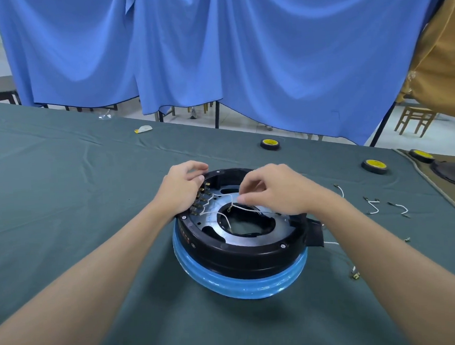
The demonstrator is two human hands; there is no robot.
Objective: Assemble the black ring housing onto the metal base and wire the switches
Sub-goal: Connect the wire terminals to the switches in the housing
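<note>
Black ring housing (pixel 243 254): round, shiny plastic, near the table's middle, on a blue-wrapped base.
Metal plate (pixel 213 221): flat, grey, holed.
Left hand (pixel 180 187): fingers curled on the rim.
Right hand (pixel 276 190): fingertips pinch a thin white wire (pixel 246 208).
Table (pixel 60 184): soft green cloth.

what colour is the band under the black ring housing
Light blue, glossy band beneath the black ring housing; clearest in the head view.
</note>
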